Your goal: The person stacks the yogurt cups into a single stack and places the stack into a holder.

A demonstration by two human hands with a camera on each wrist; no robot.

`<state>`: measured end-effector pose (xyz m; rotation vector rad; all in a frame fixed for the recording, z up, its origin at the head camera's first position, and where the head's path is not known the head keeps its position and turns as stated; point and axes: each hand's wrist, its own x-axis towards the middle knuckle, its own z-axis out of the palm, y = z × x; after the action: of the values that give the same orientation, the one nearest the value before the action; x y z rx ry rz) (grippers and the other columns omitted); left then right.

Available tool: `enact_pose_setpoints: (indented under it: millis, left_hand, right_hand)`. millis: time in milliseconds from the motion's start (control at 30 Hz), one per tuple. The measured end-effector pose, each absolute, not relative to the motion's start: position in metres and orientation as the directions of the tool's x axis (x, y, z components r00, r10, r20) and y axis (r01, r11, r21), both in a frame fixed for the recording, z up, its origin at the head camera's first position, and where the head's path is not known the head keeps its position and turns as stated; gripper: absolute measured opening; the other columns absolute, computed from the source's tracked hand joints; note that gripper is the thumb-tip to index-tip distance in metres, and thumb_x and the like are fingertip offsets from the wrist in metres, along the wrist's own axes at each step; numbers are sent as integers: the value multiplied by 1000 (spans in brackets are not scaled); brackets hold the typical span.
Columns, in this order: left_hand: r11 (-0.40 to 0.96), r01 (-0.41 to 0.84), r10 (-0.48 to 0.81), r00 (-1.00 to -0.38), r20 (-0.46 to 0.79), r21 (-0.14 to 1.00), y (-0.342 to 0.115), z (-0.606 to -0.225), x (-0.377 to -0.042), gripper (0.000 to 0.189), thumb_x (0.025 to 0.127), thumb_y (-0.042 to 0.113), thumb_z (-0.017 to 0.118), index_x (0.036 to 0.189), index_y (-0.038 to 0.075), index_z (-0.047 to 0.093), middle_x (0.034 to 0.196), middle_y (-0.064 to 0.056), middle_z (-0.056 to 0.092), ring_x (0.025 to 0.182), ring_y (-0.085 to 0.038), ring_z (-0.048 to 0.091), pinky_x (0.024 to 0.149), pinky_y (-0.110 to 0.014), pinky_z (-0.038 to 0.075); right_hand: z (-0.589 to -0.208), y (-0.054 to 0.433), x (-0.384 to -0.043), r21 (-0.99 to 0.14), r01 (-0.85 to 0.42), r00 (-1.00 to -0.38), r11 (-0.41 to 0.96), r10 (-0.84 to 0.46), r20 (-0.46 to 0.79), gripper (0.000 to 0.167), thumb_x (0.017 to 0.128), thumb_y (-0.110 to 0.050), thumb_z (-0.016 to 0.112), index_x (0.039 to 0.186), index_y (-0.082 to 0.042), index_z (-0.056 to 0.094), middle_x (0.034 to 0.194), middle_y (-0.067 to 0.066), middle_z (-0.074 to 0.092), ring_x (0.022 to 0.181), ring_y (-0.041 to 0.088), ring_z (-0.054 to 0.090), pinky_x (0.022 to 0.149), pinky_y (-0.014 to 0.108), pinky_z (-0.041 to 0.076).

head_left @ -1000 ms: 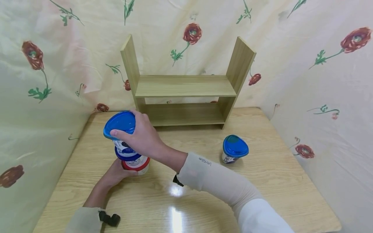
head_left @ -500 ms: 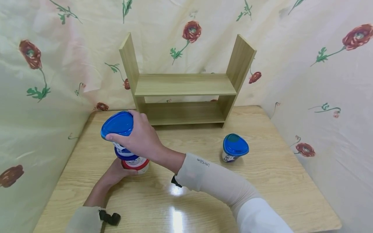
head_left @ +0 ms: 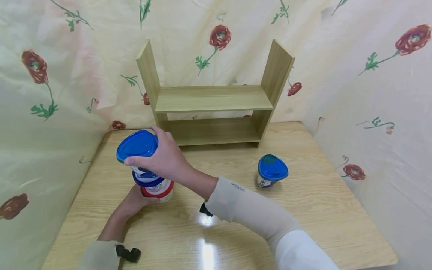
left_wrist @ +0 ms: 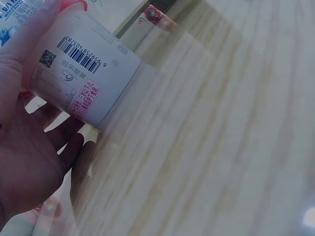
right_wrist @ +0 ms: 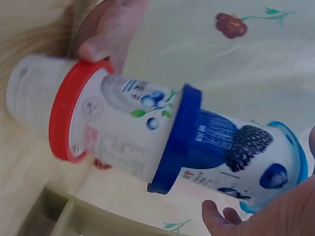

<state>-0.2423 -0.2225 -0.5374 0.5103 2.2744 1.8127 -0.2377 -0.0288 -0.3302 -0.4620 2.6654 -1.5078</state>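
Observation:
Three yogurt tubs stand stacked at the table's left side. At the bottom is the red-lidded tub (head_left: 165, 197); in the left wrist view its white wall (left_wrist: 83, 69) shows a barcode. My left hand (head_left: 133, 201) holds it from the left, thumb near the rim. On it sits the dark-blue-lidded tub (right_wrist: 130, 125), printed with blueberries. Topmost is the light-blue-lidded tub (head_left: 137, 144), with a blackberry print in the right wrist view. My right hand (head_left: 165, 157) grips this top tub around its lid, thumb in front and fingers behind.
A second light-blue-lidded tub (head_left: 272, 168) stands alone on the right of the table (head_left: 314, 210). Behind, a two-tier wooden shelf (head_left: 214, 99) rises against the flowered backdrop (head_left: 189, 41), which also encloses both sides.
The right hand and the top tub's lid have shifted slightly left. The left hand and the lower tubs stay in place.

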Motion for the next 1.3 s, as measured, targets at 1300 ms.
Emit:
enact_pose_setpoints:
  millis: [1300]
  left_hand:
    - [222, 88, 345, -939, 6, 971, -222, -537, -240, 98, 81, 14, 86, 156, 16, 25, 153, -16, 40, 139, -42, 38, 110, -65, 33]
  right_hand:
    - [-413, 322, -250, -771, -379, -921, 512, -293, 258, 60, 90, 4, 72, 145, 2, 49, 144, 23, 52, 137, 42, 39, 108, 68, 30]
